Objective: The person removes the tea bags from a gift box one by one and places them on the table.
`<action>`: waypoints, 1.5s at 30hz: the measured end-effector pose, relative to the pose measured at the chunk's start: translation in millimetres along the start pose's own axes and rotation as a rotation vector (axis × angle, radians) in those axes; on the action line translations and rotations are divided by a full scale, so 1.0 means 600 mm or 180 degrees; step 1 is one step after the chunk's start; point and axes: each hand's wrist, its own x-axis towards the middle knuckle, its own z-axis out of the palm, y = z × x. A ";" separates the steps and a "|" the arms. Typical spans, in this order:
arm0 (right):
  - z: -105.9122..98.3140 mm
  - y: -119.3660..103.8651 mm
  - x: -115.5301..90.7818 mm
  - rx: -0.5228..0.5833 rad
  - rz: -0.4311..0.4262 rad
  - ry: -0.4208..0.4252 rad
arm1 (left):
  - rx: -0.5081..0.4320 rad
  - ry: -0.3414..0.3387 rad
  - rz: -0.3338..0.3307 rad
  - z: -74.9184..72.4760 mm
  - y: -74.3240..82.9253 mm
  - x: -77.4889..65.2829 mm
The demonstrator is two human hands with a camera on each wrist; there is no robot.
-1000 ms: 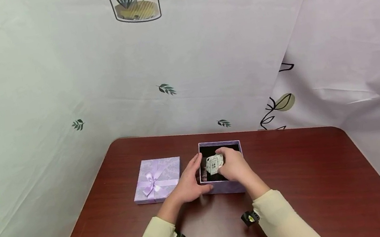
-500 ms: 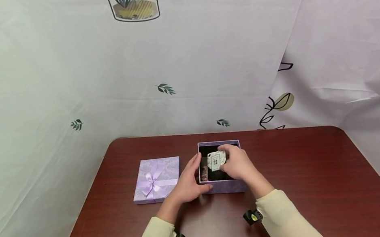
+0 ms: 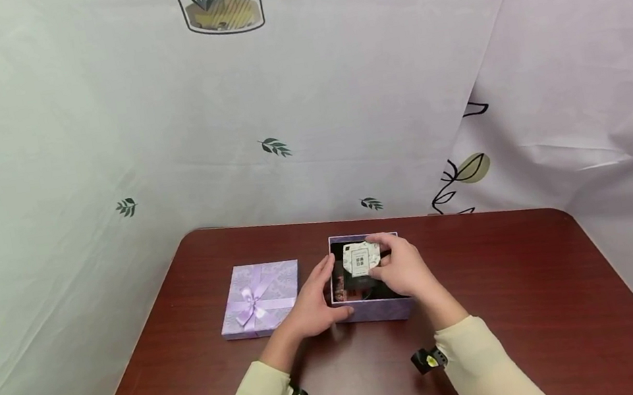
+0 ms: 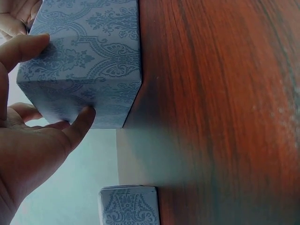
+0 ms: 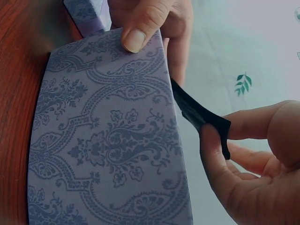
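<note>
An open purple patterned gift box (image 3: 378, 312) sits on the table. My left hand (image 3: 310, 304) holds its near left corner, the thumb on the front wall and the fingers along the left side, as the left wrist view also shows. Over the box, my right hand (image 3: 406, 271) pinches a thin, flat black item (image 5: 199, 117) between thumb and fingers. Its upper face carries a white floral label (image 3: 361, 260) with dark print. In the right wrist view this black item bends slightly and is raised above the box's rim. My right hand partly hides the box's right side.
The matching purple lid (image 3: 261, 299) with a ribbon bow lies left of the box, beside my left forearm. Inside the box, a reddish printed patch (image 3: 339, 289) shows against black. A printed cloth (image 3: 189, 128) hangs behind the dark red table (image 3: 511, 305).
My right hand has lifted the labelled black item slightly upward and to the right, and more of its black lower part shows. The left hand stays on the box corner.
</note>
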 end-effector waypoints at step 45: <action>-0.047 0.027 -0.013 0.0986 0.0041 0.0027 | 0.0048 -0.0002 -0.0057 0.002 -0.004 0.001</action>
